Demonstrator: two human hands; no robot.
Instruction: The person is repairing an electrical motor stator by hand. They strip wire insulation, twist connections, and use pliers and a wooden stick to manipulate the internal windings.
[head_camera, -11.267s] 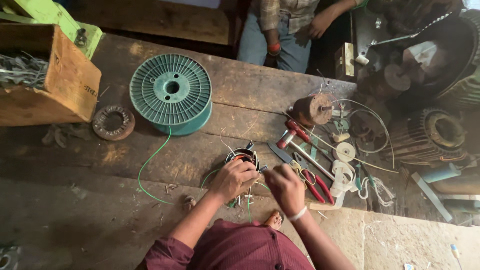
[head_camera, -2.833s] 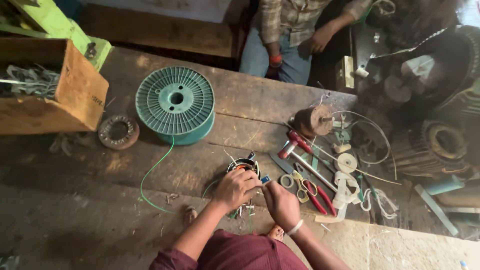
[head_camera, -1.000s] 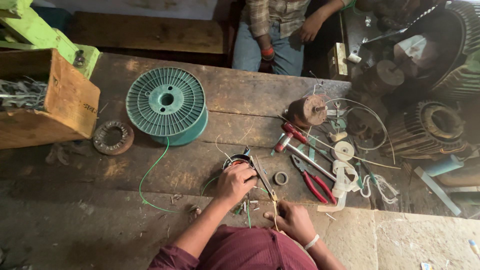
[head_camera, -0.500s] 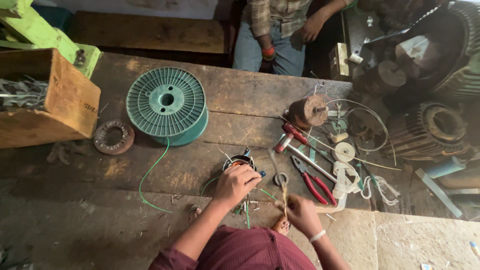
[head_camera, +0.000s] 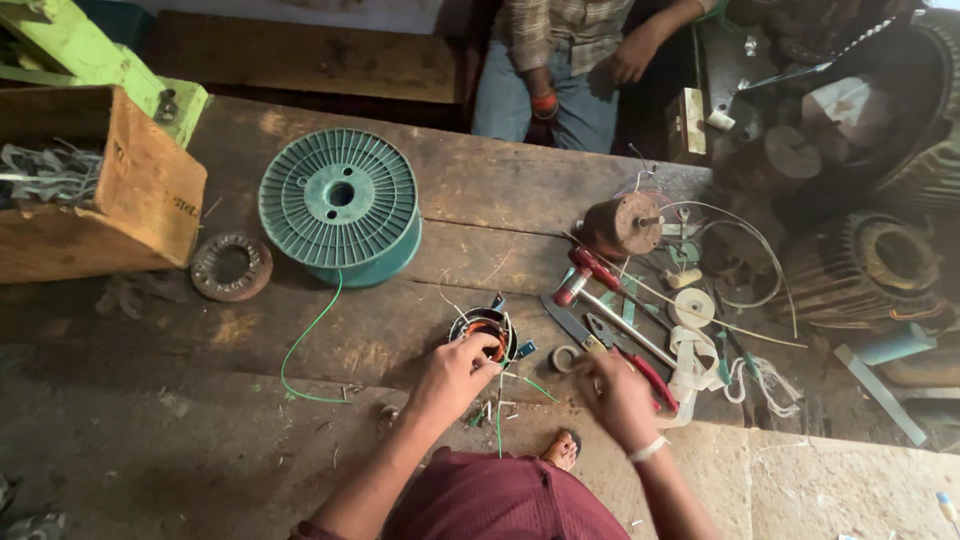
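The left hand (head_camera: 458, 372) reaches forward, fingers curled onto the rim of the small stator (head_camera: 483, 334) standing on the wooden bench (head_camera: 470, 190), while the right hand (head_camera: 612, 392) hovers beside the pliers (head_camera: 628, 352), its grip unclear.

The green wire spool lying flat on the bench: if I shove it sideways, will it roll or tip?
Probably neither: the green spool rests on its broad flange, so it should slide, not roll. It looks fairly full, so likely heavy. Its loose green wire trails over the wooden bench and would drag.
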